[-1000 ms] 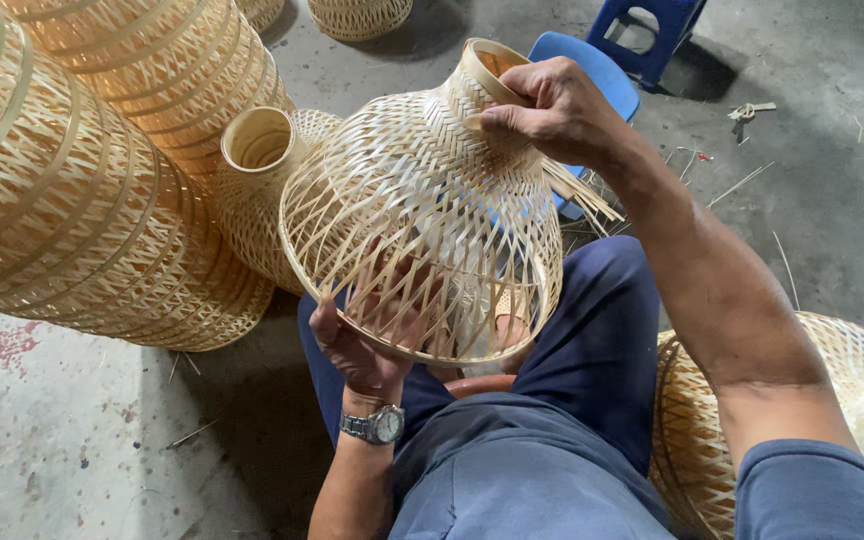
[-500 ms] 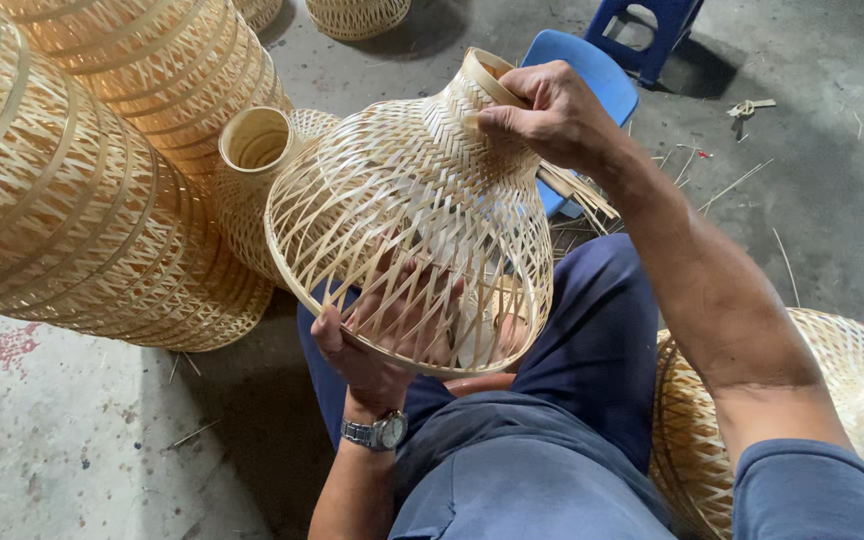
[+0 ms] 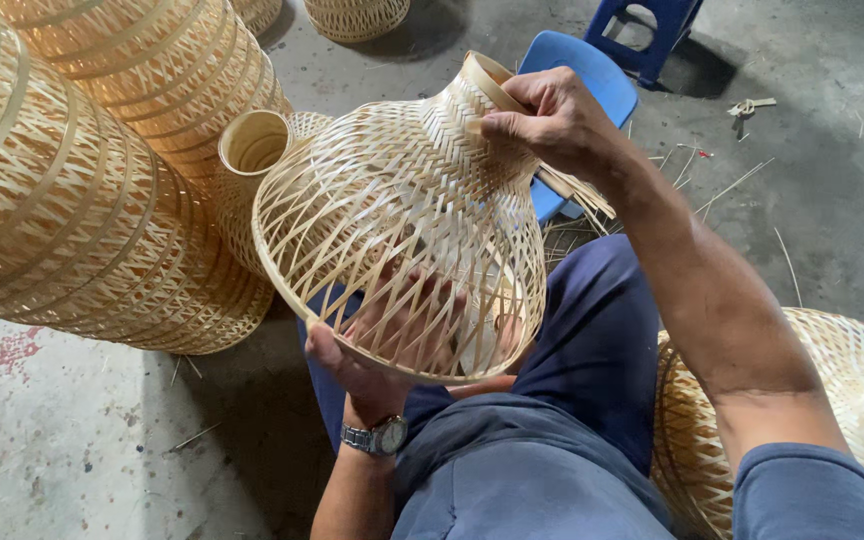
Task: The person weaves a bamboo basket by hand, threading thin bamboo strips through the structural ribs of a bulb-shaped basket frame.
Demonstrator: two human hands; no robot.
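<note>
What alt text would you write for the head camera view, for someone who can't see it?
A seated person holds a bell-shaped woven bamboo lampshade over their lap, right hand gripping its narrow neck, left hand inside its wide open rim. Stacks of similar shades stand beside them on the concrete floor, with a blue stool behind.

Left hand [image 3: 392,335] fingers — half hidden inside the woven shade [image 3: 402,200].

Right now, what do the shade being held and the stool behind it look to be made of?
The lampshade looks woven from thin, pale, unvarnished bamboo-like strips: an open lattice with loose ends at the neck. The blue stool looks like smooth moulded plastic, judging by its even colour and soft sheen.
</note>
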